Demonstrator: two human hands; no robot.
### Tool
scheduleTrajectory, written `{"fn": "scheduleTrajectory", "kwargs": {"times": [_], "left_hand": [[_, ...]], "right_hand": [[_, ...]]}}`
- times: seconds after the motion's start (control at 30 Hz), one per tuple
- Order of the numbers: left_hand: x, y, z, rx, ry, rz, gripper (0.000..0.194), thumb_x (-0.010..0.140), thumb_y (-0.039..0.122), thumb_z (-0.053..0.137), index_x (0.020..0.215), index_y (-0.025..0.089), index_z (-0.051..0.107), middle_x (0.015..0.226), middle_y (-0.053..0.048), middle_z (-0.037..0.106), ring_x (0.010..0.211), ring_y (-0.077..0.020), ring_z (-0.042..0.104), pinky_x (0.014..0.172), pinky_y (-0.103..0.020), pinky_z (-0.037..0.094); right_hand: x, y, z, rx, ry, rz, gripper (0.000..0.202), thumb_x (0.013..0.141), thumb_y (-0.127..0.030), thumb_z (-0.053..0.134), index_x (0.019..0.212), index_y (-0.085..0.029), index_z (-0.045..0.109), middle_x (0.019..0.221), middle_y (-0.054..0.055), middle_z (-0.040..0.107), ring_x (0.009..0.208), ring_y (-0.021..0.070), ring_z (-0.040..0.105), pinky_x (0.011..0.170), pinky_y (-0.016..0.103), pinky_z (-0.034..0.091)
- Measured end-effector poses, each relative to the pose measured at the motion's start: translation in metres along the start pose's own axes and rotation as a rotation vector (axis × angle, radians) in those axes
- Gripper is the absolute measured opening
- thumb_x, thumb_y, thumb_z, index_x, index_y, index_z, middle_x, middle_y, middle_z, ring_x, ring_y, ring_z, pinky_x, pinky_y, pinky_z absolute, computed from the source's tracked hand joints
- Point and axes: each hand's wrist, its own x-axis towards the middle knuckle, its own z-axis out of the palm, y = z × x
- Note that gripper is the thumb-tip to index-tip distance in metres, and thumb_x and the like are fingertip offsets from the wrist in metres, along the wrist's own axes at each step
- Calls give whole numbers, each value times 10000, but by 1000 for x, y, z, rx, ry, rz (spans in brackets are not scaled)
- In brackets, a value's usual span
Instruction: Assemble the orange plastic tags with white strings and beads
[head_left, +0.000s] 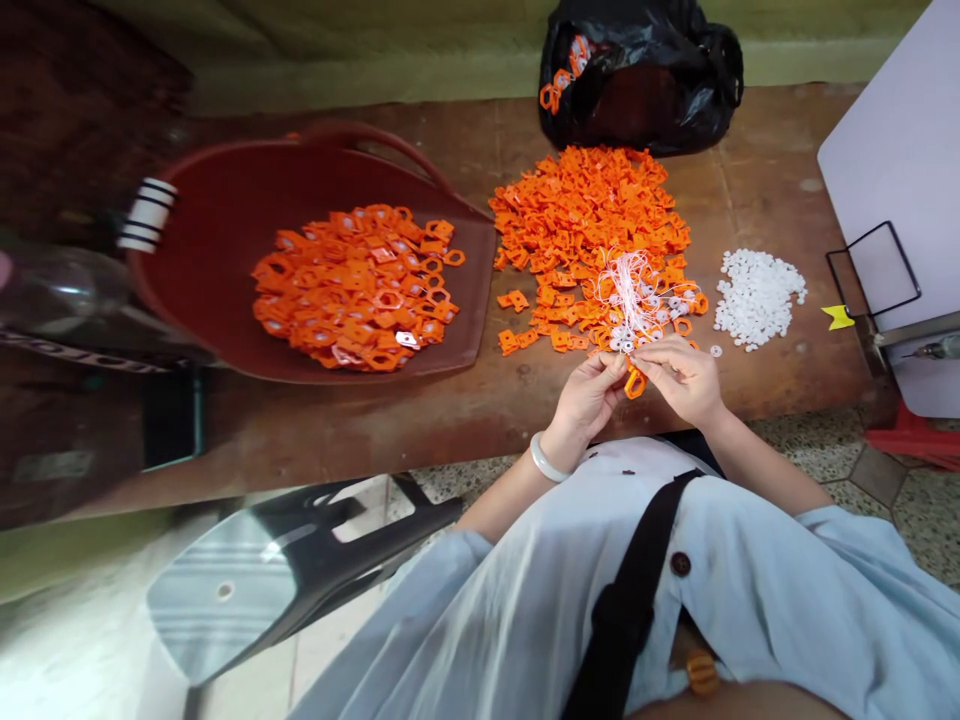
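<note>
Orange hexagonal piece (635, 383) is hanging between two hands at the near side of the orange heap (589, 205), its open ring pointing back toward the person. The left hand (589, 398), wearing a white bangle (548, 460) at the wrist, is pinching the piece's upper end between thumb and fingers. The right hand (681, 380) is meeting it there from the other side with its fingertips closed; they are small and overlapping in this view, so it seems, though not surely, to be grasping the same plastic. A lone white disc (715, 351) is lying just beyond the right hand, off the near right corner of the orange heap. A bundle of white cord (628, 290) is sprawling over the heap's near part, with white discs and orange rings gathering around its lower end. The heap itself is spreading over the brown table (390, 420), a few loose pieces straying at its near left edge. To the right of the heap, a pile of small white parts (757, 300) is sitting apart from it. To its left, a reddish-brown tub (202, 220) is holding many orange-and-white pieces (360, 280). Beyond the heap, a black plastic bag (660, 80) is slumping before the wall (375, 80), orange rings showing at its left side.
</note>
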Motion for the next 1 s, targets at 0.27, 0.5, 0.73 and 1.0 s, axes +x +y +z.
{"fn": "scheduleTrajectory", "kwargs": {"times": [0.27, 0.5, 0.73, 1.0], "left_hand": [[-2, 2, 5, 39, 9, 15, 346, 550, 272, 904, 602, 137, 590, 594, 37, 581, 568, -71, 540, 569, -199, 459], [-1, 1, 5, 114, 41, 74, 359, 567, 319, 892, 585, 140, 582, 563, 41, 575, 557, -74, 532, 574, -207, 446], [-3, 7, 5, 48, 67, 45, 325, 595, 285, 878, 589, 142, 586, 572, 41, 582, 575, -78, 547, 578, -209, 455], [-2, 4, -5, 38, 49, 105, 319, 576, 299, 886, 590, 144, 608, 578, 43, 599, 568, -66, 552, 566, -187, 448]], "right_hand": [[-1, -4, 0, -113, 13, -9, 121, 887, -212, 609, 825, -223, 712, 819, 28, 765, 750, 164, 694, 721, 323, 559], [-3, -11, 6, -220, 52, 19, 156, 896, -238, 584, 816, -246, 718, 818, 37, 766, 765, 197, 696, 757, 386, 556], [2, -6, 0, -62, -90, 68, 166, 910, -261, 582, 900, -241, 746, 938, 41, 771, 875, 189, 708, 827, 382, 566], [-1, -1, 7, -125, -85, -157, 210, 893, -181, 583, 1005, -251, 747, 999, 65, 763, 891, 199, 702, 810, 399, 571]]}}
